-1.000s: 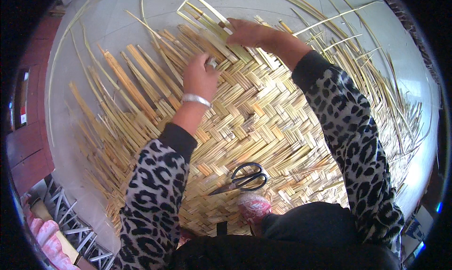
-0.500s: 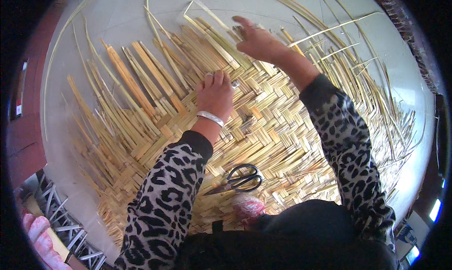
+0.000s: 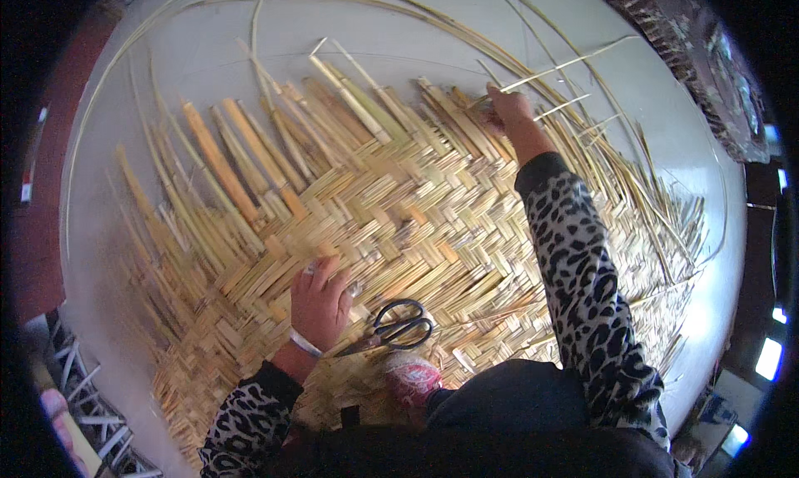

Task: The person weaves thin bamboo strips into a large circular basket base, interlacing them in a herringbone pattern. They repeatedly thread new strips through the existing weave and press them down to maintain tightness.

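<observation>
A large woven mat (image 3: pixel 416 253) of split, straw-coloured reed strips lies in front of me, with loose strip ends along its far edge. My left hand (image 3: pixel 320 305), a silver bangle on the wrist, rests on the mat with its fingers stretched out and holds nothing. Beside its fingertips lie black-handled scissors (image 3: pixel 398 325), their blades pointing toward the hand. At the far right edge my right hand (image 3: pixel 511 113) is closed at a reed strip (image 3: pixel 556 67), a long pale one running out to the right. Its fingertips are partly hidden among the strips.
My foot (image 3: pixel 412 380) in a red and white covering presses on the mat near my lap. Long strips (image 3: pixel 433 13) curve across the grey floor (image 3: pixel 291 41) beyond the mat. A metal-barred frame (image 3: pixel 90 395) stands at lower left, beside something pink (image 3: pixel 60 420).
My left hand has drawn back from the far edge toward the scissors. My right hand, with its index finger stretched out before, has moved right and down onto the strips and closed.
</observation>
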`<action>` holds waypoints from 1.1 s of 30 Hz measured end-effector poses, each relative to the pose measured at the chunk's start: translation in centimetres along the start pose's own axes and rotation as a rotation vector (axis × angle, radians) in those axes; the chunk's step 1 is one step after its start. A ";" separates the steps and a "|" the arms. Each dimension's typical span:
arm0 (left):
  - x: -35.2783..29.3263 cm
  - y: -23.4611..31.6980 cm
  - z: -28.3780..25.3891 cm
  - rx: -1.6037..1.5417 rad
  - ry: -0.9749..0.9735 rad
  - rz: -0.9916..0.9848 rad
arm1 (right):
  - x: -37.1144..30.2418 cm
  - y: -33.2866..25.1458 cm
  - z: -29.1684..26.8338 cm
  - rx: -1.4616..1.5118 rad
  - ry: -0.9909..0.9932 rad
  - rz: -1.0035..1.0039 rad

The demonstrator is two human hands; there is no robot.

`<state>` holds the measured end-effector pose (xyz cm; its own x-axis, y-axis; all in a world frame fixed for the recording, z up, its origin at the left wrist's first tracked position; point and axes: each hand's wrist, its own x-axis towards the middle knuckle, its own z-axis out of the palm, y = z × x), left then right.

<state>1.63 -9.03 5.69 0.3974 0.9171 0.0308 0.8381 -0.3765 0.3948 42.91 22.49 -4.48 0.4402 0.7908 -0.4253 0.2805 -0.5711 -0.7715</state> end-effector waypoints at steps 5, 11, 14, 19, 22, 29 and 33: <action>-5.7 -0.4 -1.5 -0.091 -0.082 -0.202 | -2.6 -2.7 0.6 -0.085 0.004 -0.197; -6.0 0.0 -3.3 -0.552 0.109 -0.484 | -19.0 -5.5 4.6 -0.154 -0.100 -0.941; -3.7 -0.1 -5.2 -0.891 0.223 -0.626 | -28.3 -4.7 7.4 -0.422 -0.431 -1.511; -2.1 -2.0 -9.0 -1.689 0.481 -0.697 | -35.8 -1.7 6.7 -0.670 -0.713 -1.581; -3.4 -3.3 -9.7 -1.500 0.470 -0.895 | -35.6 -0.4 5.5 -0.724 -0.686 -1.485; -6.1 -3.0 -7.2 -1.506 0.331 -0.835 | -36.5 -0.1 6.2 -0.435 -0.897 -0.941; -6.3 -2.0 -7.2 -1.495 0.329 -0.852 | -38.3 -1.5 7.7 -0.226 -1.068 -0.635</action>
<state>-5.20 -13.14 11.30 -0.1755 0.8340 -0.5231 -0.3548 0.4420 0.8239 19.02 -5.21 9.35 -0.7029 0.6617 -0.2611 0.3749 0.0326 -0.9265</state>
